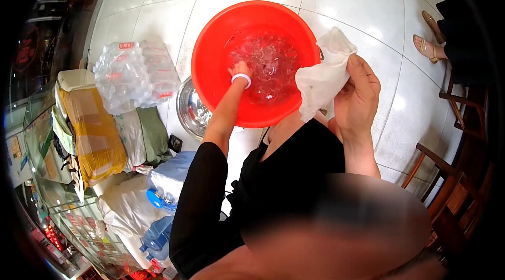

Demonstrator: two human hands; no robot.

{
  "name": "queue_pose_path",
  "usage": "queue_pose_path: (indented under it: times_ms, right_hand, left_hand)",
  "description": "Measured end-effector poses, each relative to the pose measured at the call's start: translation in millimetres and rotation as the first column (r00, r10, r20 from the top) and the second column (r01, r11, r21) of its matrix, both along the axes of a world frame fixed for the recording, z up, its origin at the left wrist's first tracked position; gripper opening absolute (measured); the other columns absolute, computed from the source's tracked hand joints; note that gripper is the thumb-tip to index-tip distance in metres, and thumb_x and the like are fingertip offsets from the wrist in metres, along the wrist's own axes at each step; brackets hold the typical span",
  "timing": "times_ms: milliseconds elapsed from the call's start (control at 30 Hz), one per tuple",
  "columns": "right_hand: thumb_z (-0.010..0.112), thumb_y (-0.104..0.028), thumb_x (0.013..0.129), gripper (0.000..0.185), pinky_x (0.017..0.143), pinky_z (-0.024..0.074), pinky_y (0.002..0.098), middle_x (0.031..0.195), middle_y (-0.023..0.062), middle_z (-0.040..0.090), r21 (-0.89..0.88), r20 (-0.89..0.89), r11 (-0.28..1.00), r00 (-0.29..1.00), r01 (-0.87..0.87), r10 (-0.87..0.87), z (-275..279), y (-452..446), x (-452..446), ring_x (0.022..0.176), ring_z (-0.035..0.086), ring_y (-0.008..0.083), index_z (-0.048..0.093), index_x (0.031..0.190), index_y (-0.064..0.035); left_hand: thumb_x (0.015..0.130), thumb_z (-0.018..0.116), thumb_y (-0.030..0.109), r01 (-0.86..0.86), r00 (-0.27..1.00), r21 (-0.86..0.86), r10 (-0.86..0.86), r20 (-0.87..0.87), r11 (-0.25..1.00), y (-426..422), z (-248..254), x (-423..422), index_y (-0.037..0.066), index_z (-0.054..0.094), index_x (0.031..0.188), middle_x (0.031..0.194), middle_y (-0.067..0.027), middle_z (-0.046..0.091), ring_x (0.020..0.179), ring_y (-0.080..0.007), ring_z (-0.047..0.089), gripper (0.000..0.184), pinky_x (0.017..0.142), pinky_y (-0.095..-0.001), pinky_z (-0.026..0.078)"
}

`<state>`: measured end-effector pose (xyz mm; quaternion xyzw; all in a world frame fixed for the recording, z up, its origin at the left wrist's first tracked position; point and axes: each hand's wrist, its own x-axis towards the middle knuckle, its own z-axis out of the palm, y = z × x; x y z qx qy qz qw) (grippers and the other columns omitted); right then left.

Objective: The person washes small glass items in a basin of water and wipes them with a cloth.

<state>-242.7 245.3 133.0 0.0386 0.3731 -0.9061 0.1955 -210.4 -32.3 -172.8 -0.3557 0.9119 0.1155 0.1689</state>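
Note:
A large red plastic basin [210, 43] stands on the floor with water [271, 61] in it. The water's surface is broken by glossy, see-through shapes that I cannot make out clearly. My left hand [240, 69], with a white bracelet [241, 80] at the wrist, reaches into the left side of the basin. Its fingertips are at or under the water and partly hidden. At the basin's right rim, my right hand [360, 90] is closed on a white cloth [323, 72], pinched at its edge between thumb and fingers. The cloth hangs spread out, partly over the rim.
A metal strainer bowl [190, 109] sits against the basin's left side. Further left are shrink-wrapped bottles [137, 75], a taped box [97, 132], bags [152, 135] and blue water jugs [158, 235]. Wooden chairs [447, 180] and another person's sandalled feet [431, 48] are at right.

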Motion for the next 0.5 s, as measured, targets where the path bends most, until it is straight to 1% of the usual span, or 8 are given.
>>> queue_pose_path:
  times_ms: [100,200,267,300,367,400,467,500]
  right_hand:
    - [0.049,-0.017,0.086,0.022,0.068,0.0442,0.0236,0.082,0.0059,0.060,0.011,-0.002,1.000,1.000,0.004,-0.004,-0.5,-0.4,-1.0,0.072,0.056,0.0114,0.057,0.095,0.0019]
    - [0.050,-0.017,0.086,0.022,0.068,0.0440,0.0239,0.082,0.0058,0.060,0.026,-0.010,0.999,1.000,0.021,-0.021,-5.0,-2.9,-2.2,0.073,0.056,0.0117,0.057,0.095,0.0020]
    - [0.050,-0.017,0.086,0.022,0.068,0.0439,0.0241,0.082,0.0059,0.060,0.030,-0.017,0.999,0.999,0.040,-0.040,-5.8,-4.6,-3.5,0.073,0.056,0.0120,0.056,0.095,0.0020]
    - [0.050,-0.017,0.086,0.022,0.068,0.0438,0.0244,0.082,0.0059,0.060,0.059,-0.003,0.998,1.000,0.029,-0.029,-5.2,-4.9,-3.3,0.073,0.056,0.0123,0.056,0.095,0.0020]
    - [0.052,-0.017,0.085,0.022,0.067,0.0430,0.0245,0.081,0.0056,0.060,0.083,0.012,0.996,1.000,0.019,-0.020,-4.7,-7.1,-2.7,0.072,0.055,0.0122,0.057,0.095,0.0015]
    - [0.052,-0.017,0.085,0.022,0.067,0.0430,0.0245,0.081,0.0056,0.060,0.074,0.008,0.997,1.000,0.027,-0.028,-4.1,-8.5,-2.6,0.072,0.055,0.0122,0.057,0.095,0.0015]
    - [0.056,-0.015,0.082,0.020,0.055,0.0378,0.0193,0.073,0.0037,0.057,0.086,0.018,0.994,0.998,0.063,-0.065,-3.3,-10.7,-1.6,0.062,0.050,0.0071,0.059,0.089,0.0034]
    - [0.057,-0.015,0.081,0.019,0.053,0.0362,0.0189,0.071,0.0021,0.056,0.098,0.032,0.992,0.996,0.075,-0.079,-5.1,-11.5,-1.3,0.059,0.048,0.0059,0.060,0.087,0.0026]
  left_hand:
    - [0.069,0.059,0.024,-0.009,1.000,-0.031,0.010,0.022,0.999,2.8,3.4,-1.4,0.008,0.060,0.098,0.100,-0.0172,0.059,0.102,-0.0284,0.052,0.033,0.093,-0.0423,0.032]
    - [0.068,0.063,0.025,-0.045,0.999,-0.009,0.045,-0.022,0.999,-0.2,10.9,-6.4,0.004,0.059,0.094,0.099,-0.0172,0.059,0.097,-0.0275,0.055,0.034,0.088,-0.0411,0.038]
    - [0.065,0.068,0.017,0.006,0.987,0.388,0.057,-0.149,0.921,-13.3,15.5,-12.1,0.003,0.059,0.095,0.096,-0.0166,0.060,0.087,-0.0282,0.060,0.034,0.077,-0.0409,0.046]
    - [0.065,0.068,0.017,0.015,0.987,0.382,0.047,-0.152,0.924,-20.1,18.2,-13.0,0.003,0.059,0.095,0.096,-0.0166,0.060,0.087,-0.0282,0.060,0.034,0.077,-0.0409,0.046]
    - [0.065,0.071,0.013,0.136,0.918,0.781,0.219,-0.331,0.610,-27.0,39.4,-11.8,0.002,0.057,0.093,0.090,-0.0119,0.061,0.079,-0.0239,0.061,0.034,0.066,-0.0355,0.051]
    - [0.065,0.071,0.013,0.143,0.918,0.775,0.209,-0.336,0.616,-27.5,54.5,-11.4,0.002,0.057,0.093,0.090,-0.0119,0.061,0.079,-0.0239,0.061,0.034,0.066,-0.0355,0.051]
    - [0.078,0.058,0.012,-0.037,0.927,0.956,0.367,-0.077,0.292,-13.2,116.7,-10.6,0.000,0.054,0.100,0.089,-0.0103,0.060,0.082,-0.0216,0.060,0.025,0.072,-0.0343,0.051]
    - [0.082,0.054,0.013,-0.075,0.934,0.980,0.357,0.004,0.185,-17.1,126.1,-10.4,-0.001,0.054,0.096,0.087,-0.0090,0.060,0.083,-0.0209,0.060,0.020,0.074,-0.0363,0.051]
